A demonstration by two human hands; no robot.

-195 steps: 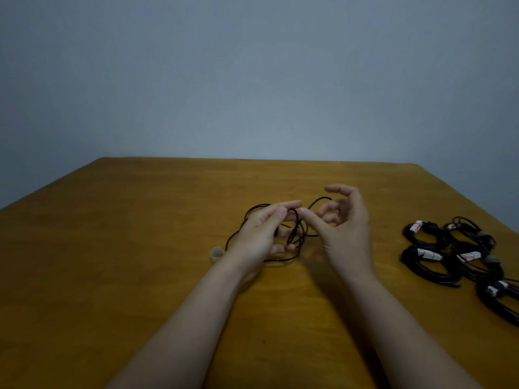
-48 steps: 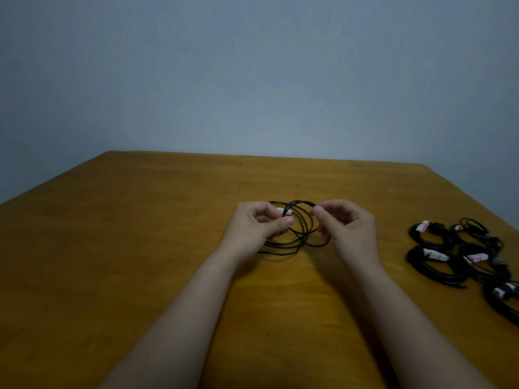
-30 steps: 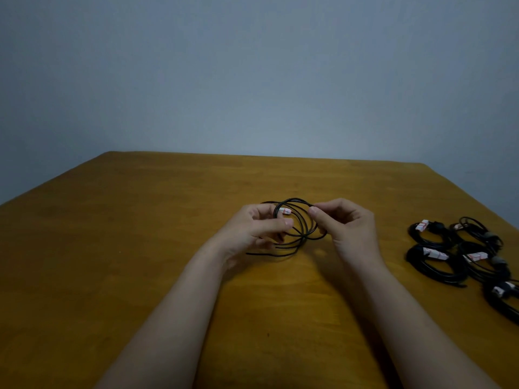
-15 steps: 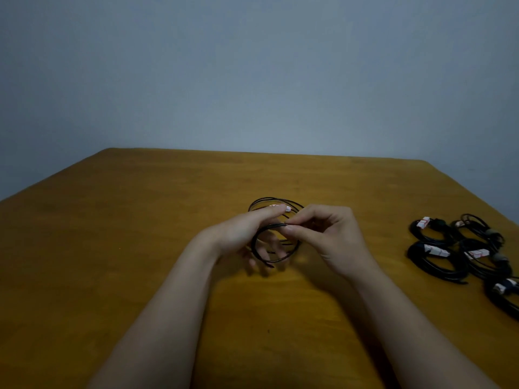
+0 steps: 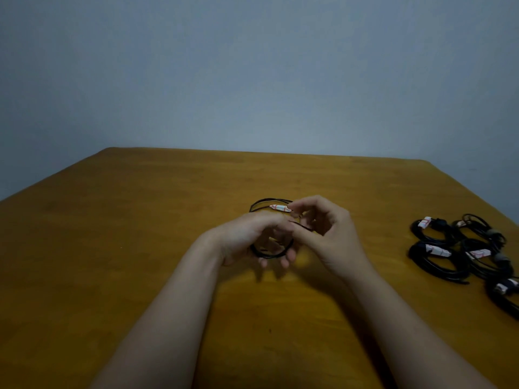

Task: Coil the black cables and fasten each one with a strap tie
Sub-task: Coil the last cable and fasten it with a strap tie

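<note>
Black cable [image 5: 271, 255], wound into a small coil, sits round the curled fingers of the left hand [image 5: 247, 237], which grips it through the loops with the palm turned down. The right hand [image 5: 331, 234] is closed close beside it: we see its thumb and bent fingers pinching a loose strand of that same cable, while its forefinger tip touches the end of the white-and-red strap tie [image 5: 280, 208] lying across the coil's far side (whether the tie is wrapped right round we cannot tell). Coil and both hands are over the middle of the wooden table [image 5: 140, 248]. Well apart, at the table's right edge, lie the coiled cables [image 5: 441, 262], a cluster of black bundles, each showing a white-and-red tie. Behind the table stands a plain grey-blue wall [image 5: 252, 80].
</note>
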